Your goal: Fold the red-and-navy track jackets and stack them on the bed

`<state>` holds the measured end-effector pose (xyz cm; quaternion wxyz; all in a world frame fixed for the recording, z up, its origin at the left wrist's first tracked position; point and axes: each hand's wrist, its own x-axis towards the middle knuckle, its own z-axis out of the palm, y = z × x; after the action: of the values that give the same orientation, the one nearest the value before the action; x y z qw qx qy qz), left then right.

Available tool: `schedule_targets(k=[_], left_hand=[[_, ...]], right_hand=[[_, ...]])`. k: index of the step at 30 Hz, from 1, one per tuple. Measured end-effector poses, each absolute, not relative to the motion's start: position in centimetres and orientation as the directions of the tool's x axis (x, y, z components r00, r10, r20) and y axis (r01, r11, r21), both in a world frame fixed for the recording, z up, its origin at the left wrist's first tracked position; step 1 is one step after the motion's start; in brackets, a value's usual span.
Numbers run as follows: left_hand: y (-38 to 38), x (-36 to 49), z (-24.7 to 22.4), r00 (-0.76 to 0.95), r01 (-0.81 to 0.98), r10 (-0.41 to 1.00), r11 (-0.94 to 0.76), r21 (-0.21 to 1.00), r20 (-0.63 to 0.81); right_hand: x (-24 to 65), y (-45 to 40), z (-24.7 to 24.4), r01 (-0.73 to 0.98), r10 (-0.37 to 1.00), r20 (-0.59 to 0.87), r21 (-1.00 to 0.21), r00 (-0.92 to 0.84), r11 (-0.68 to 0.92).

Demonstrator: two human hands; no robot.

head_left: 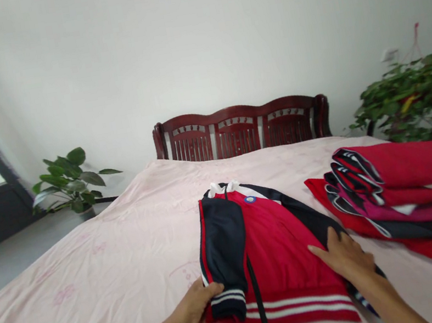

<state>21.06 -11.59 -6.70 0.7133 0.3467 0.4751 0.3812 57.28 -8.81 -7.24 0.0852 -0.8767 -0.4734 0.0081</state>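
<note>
Jacket point(283, 255) on bedspread point(118, 295); white wall point(228, 42)

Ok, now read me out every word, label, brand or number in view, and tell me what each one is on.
No text can be read here.
Round blue-and-white badge on the chest of the jacket: too small and blurred to make out any lettering.
Folded clothes: no readable label shows.
</note>
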Motion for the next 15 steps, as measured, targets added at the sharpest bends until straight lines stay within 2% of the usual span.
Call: schedule_targets(k=[3,5,9,11,13,15], left_hand=[[-10.8,19.9,-6.5,0.197,-0.180,0.911,0.397,0.900,-0.363],[-10.1,18.3,-5.3,0.153,-0.140,0.932,0.349,0.927,-0.328],[-7.8,13.1,-1.5,0.074,-0.012,0.959,0.274,0.962,-0.272],[-5.9,9.6,0.6,0.068,0.116,0.970,0.223,0.968,-0.232],[-3.6,5.8,2.8,0.047,0.296,0.987,0.133,0.946,-0.153],[-1.0,1.9,4.8,-0.058,0.549,0.998,0.022,0.835,0.012]], right_hand=[[57.9,-8.1,-6.9,0.811,0.820,0.035,-0.176,0.571,-0.558],[57.9,-7.6,-6.3,0.816,0.844,-0.032,-0.239,0.535,-0.526],[55.7,-7.0,-5.4,0.691,0.942,-0.195,-0.642,0.273,-0.333],[52.5,-7.1,-5.3,0.596,0.965,-0.204,-0.758,0.167,-0.264],[47.6,-7.6,-5.3,0.544,0.980,-0.174,-0.816,0.094,-0.197],[41.6,-8.8,-5.1,0.392,0.999,-0.039,-0.919,-0.020,-0.028]])
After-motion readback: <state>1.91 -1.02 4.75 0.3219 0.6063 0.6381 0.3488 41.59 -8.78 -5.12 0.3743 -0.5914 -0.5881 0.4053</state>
